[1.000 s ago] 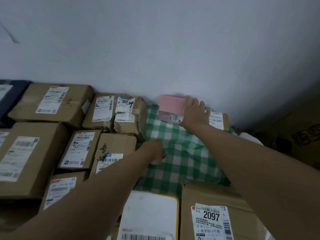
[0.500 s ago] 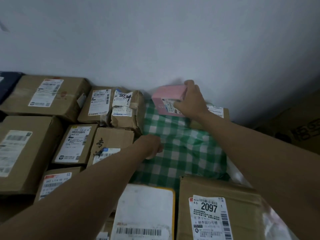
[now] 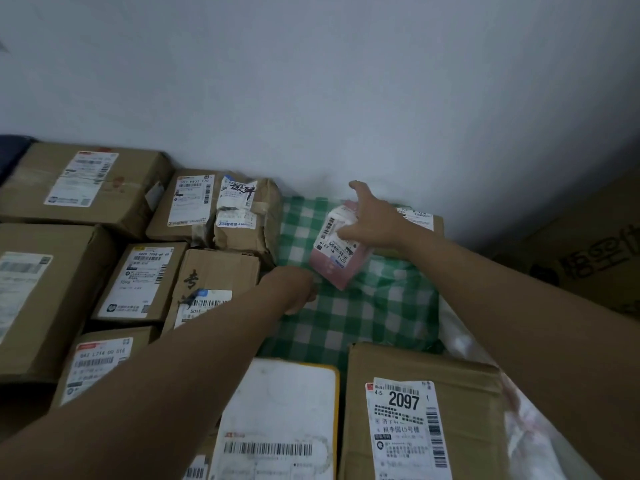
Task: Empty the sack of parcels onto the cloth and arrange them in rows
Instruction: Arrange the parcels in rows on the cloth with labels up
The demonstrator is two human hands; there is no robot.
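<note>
The right hand [image 3: 372, 220] grips a small pink cardboard parcel [image 3: 337, 258], tilted above the far green-and-white checked cloth [image 3: 381, 306], while the left hand [image 3: 294, 289] pinches the cloth nearby.

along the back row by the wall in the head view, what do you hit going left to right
large brown box → box with the upright white label → taped, crumpled parcel → green checked cloth → pink parcel in the right hand

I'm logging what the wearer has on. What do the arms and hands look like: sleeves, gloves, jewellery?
Both forearms are bare as far as the frame shows: no sleeves in view. The left hand and the right hand wear no gloves, and no watch, ring or bracelet shows.
</note>
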